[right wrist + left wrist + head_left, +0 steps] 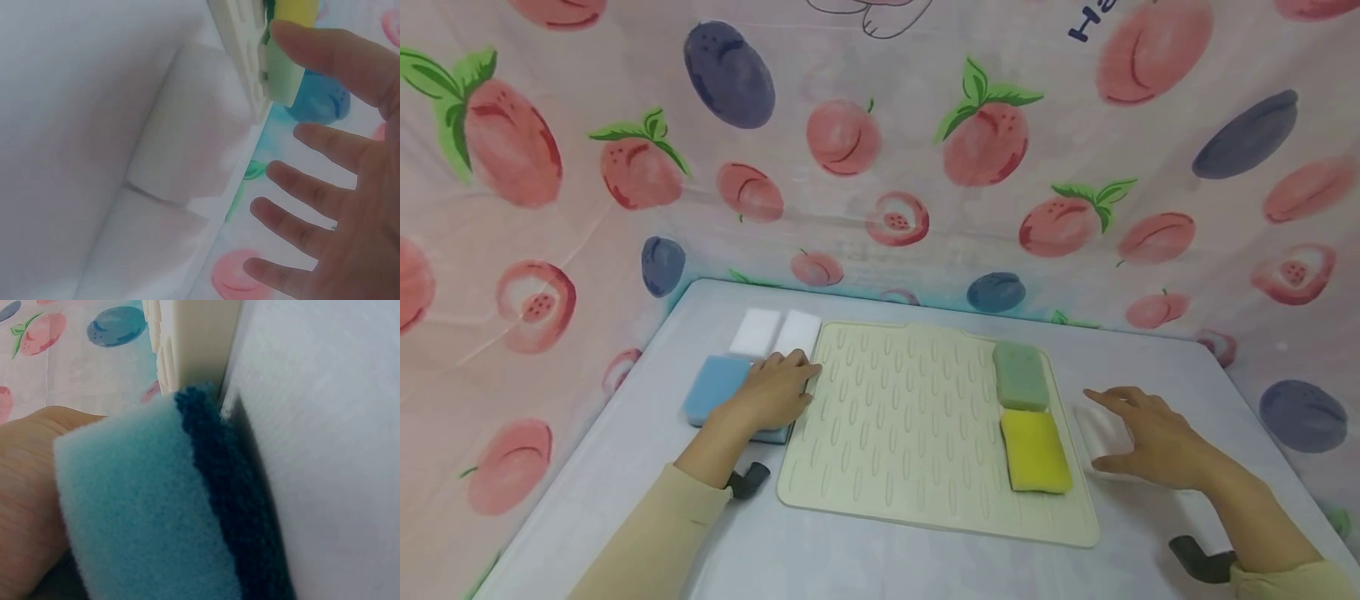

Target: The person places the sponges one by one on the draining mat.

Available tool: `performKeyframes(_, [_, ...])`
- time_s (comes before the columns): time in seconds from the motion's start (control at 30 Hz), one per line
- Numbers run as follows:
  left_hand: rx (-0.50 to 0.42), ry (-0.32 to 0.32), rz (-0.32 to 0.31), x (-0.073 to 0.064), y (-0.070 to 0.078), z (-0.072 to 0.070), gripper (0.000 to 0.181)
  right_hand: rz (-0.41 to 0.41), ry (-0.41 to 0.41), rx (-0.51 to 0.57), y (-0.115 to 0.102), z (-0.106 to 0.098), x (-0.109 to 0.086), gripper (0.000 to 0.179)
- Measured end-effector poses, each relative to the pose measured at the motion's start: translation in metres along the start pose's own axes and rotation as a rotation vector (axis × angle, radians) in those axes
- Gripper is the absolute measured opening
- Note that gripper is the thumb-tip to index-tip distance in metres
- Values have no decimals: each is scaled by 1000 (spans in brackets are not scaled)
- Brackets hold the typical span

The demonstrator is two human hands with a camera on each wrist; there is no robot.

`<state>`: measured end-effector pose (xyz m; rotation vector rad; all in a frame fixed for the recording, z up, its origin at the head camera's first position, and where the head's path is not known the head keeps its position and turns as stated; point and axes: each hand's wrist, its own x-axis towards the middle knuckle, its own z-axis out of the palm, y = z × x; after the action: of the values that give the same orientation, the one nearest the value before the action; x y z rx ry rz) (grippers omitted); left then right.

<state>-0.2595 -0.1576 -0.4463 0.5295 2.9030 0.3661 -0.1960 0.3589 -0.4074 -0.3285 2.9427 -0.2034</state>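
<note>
Soft light — wrist views dimmer (slightly blurred)

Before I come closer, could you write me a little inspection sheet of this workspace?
Surface: white table.
Job's things: green sponge and yellow sponge on a ridged cream mat; blue sponging left of it; two white blocks beyond that, two more white blocks near the right hand.
Clutter: nothing seen.
Hands: left hand over the sponging, grip unclear; right hand spread, holding nothing.
Cables: nothing seen.
Surroundings: fruit-print sheeting behind and beside.

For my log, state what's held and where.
Right hand: nothing. Left hand: over a blue sponge; whether or where it grips cannot be told.
</note>
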Motion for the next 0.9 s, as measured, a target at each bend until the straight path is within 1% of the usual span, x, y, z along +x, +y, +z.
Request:
performKeyframes(0.23, [4, -3, -9, 1, 0, 0, 52, -24, -2, 4, 7, 5, 1, 104])
performKeyframes(0.3, [4, -3, -8, 1, 0, 0, 52, -20, -8, 9, 9, 6, 1, 105])
performKeyframes(0.53, [-15, 1, -6, 0, 0, -1, 51, 32, -57, 16, 13, 11, 5, 109])
performKeyframes(0.7, [-16, -4, -8, -1, 1, -2, 51, 19, -71, 36, 14, 13, 6, 107])
performKeyframes(0.9, [-26, -13, -14, -3, 3, -4, 50, 28, -96, 42, 14, 14, 8, 106])
